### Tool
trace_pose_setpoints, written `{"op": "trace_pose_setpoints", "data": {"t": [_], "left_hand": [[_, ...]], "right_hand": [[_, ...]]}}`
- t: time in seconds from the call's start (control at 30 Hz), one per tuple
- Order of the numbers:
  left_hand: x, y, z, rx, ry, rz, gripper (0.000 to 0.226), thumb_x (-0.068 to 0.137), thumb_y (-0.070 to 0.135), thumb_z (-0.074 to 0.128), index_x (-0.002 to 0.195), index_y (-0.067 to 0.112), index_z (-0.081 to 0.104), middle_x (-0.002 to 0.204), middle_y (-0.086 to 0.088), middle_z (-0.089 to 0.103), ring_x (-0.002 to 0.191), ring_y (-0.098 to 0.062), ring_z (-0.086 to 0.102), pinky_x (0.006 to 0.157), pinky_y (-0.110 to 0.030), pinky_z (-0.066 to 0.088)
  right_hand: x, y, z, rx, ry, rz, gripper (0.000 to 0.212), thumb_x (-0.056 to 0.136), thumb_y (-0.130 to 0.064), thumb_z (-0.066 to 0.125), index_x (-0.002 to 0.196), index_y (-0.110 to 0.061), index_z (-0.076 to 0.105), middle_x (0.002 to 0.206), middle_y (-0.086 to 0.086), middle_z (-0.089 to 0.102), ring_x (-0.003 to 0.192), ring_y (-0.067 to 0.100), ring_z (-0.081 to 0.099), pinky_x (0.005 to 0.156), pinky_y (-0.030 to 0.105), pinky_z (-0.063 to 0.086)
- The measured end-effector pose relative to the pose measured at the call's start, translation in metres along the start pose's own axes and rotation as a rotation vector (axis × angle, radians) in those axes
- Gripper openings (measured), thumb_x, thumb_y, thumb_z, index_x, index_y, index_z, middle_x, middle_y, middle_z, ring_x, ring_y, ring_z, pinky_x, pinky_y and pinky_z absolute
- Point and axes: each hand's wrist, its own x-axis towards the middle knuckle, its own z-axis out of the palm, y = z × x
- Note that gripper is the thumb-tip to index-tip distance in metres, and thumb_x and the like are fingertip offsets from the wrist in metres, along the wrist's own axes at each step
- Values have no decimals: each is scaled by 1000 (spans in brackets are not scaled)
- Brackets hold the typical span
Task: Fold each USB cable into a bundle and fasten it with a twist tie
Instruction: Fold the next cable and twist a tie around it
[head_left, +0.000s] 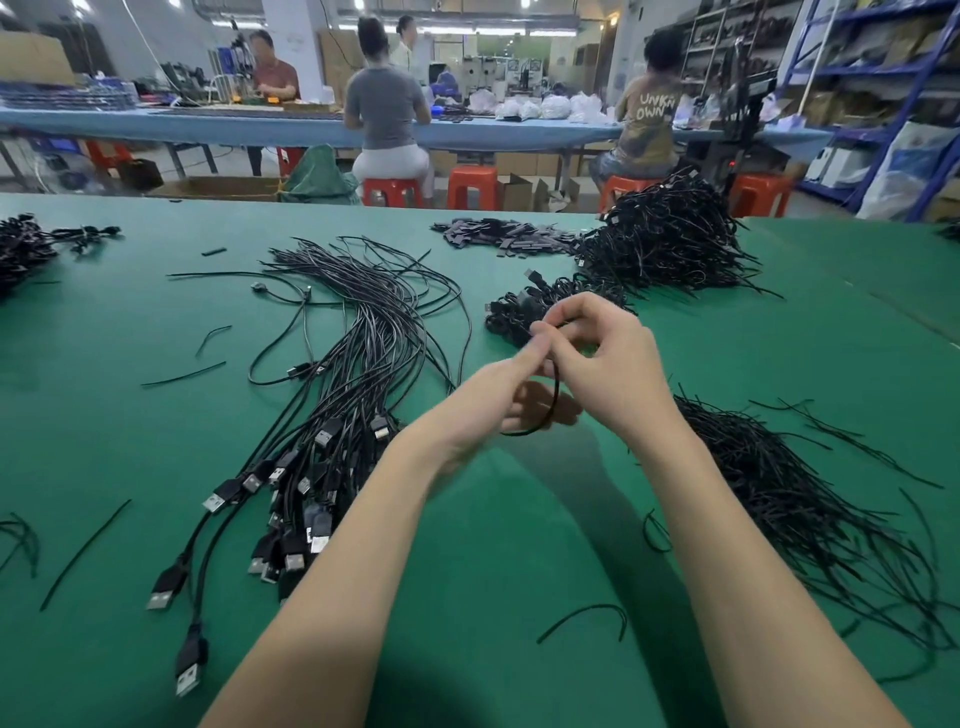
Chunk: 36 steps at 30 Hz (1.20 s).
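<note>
Both my hands meet above the green table (467, 545), holding a folded black USB cable (551, 410) whose loop hangs down between them. My left hand (498, 395) grips the cable from the left, fingers curled around it. My right hand (602, 358) pinches the top of the bundle with thumb and fingers. Whether a twist tie is around it is hidden by the fingers. Loose USB cables (353, 374) fan out on the left, plugs toward me. A heap of black twist ties (800, 493) lies on the right. Tied bundles (524, 306) sit just beyond my hands.
A big pile of black cables (670, 239) and small flat black pieces (509, 236) lie at the far right of the table. Stray ties (587, 618) are scattered near me. More cables (26, 249) sit far left. People sit on red stools at a blue bench behind.
</note>
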Motion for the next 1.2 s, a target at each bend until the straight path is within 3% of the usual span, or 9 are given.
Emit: {"op": "trace_pose_setpoints", "data": {"t": [0.13,0.2,0.33,0.43,0.63,0.8,0.87,1.0,1.2], "left_hand": [[0,4,10,-58,62,52,44,104,44,42,76,19,63,60,6,48,58,-16,53,73,-34,56],[0,6,12,-168,112,69,43,107,35,37,76,16,58,58,5,42,53,-14,45,61,-28,53],[0,12,10,-491,183,76,29,107,19,37,91,9,59,68,0,56,59,-13,54,64,-28,55],[-1,17,2,-712,245,62,26,107,17,35,90,12,54,67,2,51,56,-11,49,62,-23,47],[-3,21,-7,-913,289,26,35,109,25,31,78,15,44,51,8,20,40,-7,18,37,-17,16],[-7,23,-18,-935,251,67,31,104,26,34,75,18,40,48,9,18,47,-9,4,37,-19,8],[-9,23,-21,-893,238,86,26,101,24,38,75,19,41,49,9,17,48,-10,4,36,-18,7],[-13,26,-17,-712,142,115,27,103,26,39,77,19,45,53,8,21,43,-7,12,35,-18,13],[-21,27,-10,-348,-198,55,31,105,26,37,86,13,57,65,2,58,52,-10,46,49,-20,46]], "right_hand": [[-3,5,1,192,-34,103,26,105,-24,51,103,-21,77,86,-13,74,77,3,66,77,32,57],[-5,7,3,365,-167,268,33,109,-31,42,110,-21,73,92,-8,74,80,5,67,90,44,58],[-14,12,11,510,-535,371,46,106,-60,25,103,-55,71,85,-14,72,81,3,69,96,38,52],[-14,10,10,410,-598,344,49,99,-70,30,115,-41,64,89,11,78,93,15,74,107,41,46],[-12,9,-13,523,-784,396,42,100,-46,56,127,-15,63,74,14,69,48,19,56,56,31,55],[-16,18,-31,403,-1067,504,39,94,-34,59,125,-13,65,74,6,66,56,15,59,48,21,49],[-14,24,-33,259,-961,492,28,98,-36,62,116,-17,72,69,3,66,58,14,57,56,23,46],[-3,35,-28,-300,-422,301,29,80,-64,73,93,-37,73,69,-9,69,62,5,57,62,28,42],[-5,37,-26,-447,-91,230,6,87,-46,67,84,-41,69,71,-22,64,78,13,61,59,25,36]]}}
